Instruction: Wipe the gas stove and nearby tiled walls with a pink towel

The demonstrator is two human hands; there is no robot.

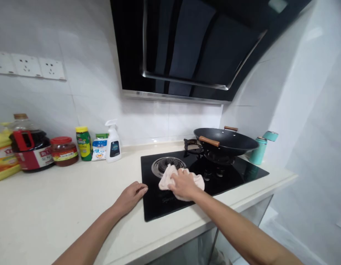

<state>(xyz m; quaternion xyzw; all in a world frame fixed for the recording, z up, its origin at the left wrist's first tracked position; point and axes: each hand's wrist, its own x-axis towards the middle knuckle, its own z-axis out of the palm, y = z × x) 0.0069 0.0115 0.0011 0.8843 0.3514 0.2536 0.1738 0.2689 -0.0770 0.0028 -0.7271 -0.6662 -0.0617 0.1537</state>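
My right hand grips a pale pink cloth, bunched up and pressed on the black glass gas stove just in front of the left burner. The cloth spreads out on both sides of my fingers. On the white countertop, my left hand rests by the stove's left edge. Its fingers are curled together, and nothing shows in them.
A black wok with wooden handles sits on the right burner. Beyond it stands a teal bottle. A white spray bottle, a red-lidded jar and a dark sauce jug line the wall. Overhead hangs a range hood.
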